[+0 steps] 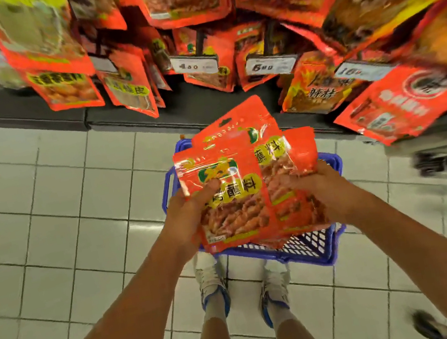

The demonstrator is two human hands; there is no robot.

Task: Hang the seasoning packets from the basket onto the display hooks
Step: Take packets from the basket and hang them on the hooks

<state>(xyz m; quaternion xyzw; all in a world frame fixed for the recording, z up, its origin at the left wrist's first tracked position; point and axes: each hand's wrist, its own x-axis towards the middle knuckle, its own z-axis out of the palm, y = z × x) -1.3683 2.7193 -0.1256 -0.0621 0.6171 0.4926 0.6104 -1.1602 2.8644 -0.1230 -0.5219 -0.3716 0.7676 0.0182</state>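
Both our bare forearms reach up from the bottom of the frame, and at the centre our left hand (191, 214) and right hand (321, 191) hold a fanned bundle of glossy red-orange seasoning packets (237, 185) between them. Our left thumb lies curled over the face of the front packet with the fingers hidden behind it; our right hand wraps the bundle's right edge, its fingers also mostly hidden, so each hand is closed on the packets rather than spread wide. We hold the bundle directly above the blue plastic mesh shopping basket (304, 247), which sits on the pale tiled floor (33, 232) just ahead of our white-and-blue sneakers (212, 284). Across the top of the frame, rows of similar red packets already hanging (67, 86) crowd the display, with white price tags (193, 65) in front; the hooks themselves are too blurred to make out. We judge the task to be mid-way at best: this handful is out of the basket but none of it is hung, and the bundle hides whether more packets remain inside.
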